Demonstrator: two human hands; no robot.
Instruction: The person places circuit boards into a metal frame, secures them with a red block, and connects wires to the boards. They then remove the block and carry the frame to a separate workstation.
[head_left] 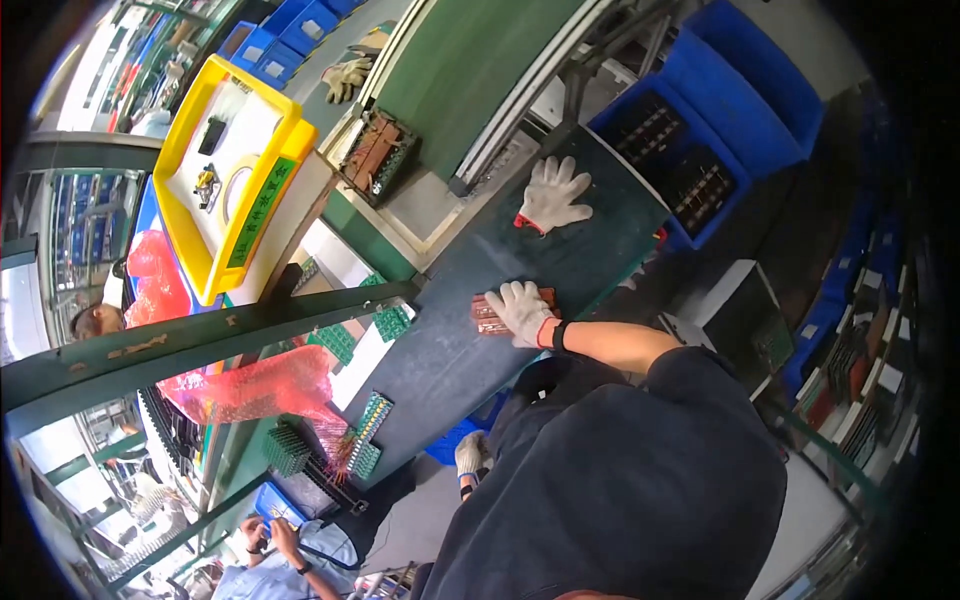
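My right hand [522, 312], in a pale knit glove, lies over a small reddish-brown ribbed block [487, 318] on the dark green tabletop [450, 350]. Its fingers reach across the block, and the palm hides the middle. Low beside my body, off the table's near edge, is my left hand [468, 453], also gloved; its fingers are too small to read. A loose pale glove [555, 195] with a red cuff lies flat on the table beyond my right hand.
Green circuit boards [392, 322] and a strip of parts [370, 425] lie leftward, beside red plastic wrap [265, 385]. A green metal beam [210, 335] crosses there. A yellow tray [190, 130] stands far left, blue bins [740, 90] far right. Another person's hands [285, 540] work lower left.
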